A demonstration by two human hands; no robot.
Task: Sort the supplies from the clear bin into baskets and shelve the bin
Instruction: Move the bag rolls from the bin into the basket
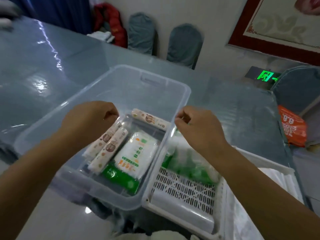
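The clear bin (152,78) stands on the blue-grey table. Inside lie three slim patterned packs (110,149), a white tissue pack (136,151) and a green pack (121,177). My left hand (88,118) hovers over the bin with its fingers curled, just above the slim packs, nothing visibly in it. My right hand (199,129) is at the bin's right rim, fingers curled. Right below it a blurred green-and-white pack (190,163) lies in the white perforated basket (187,189) beside the bin. Whether the fingers still touch that pack is unclear.
A second white basket (280,179) sits to the right of the first. An orange bag (292,129) rests on a covered chair at the right. Blue-covered chairs (185,42) and a red jacket (110,19) stand beyond the table's far edge.
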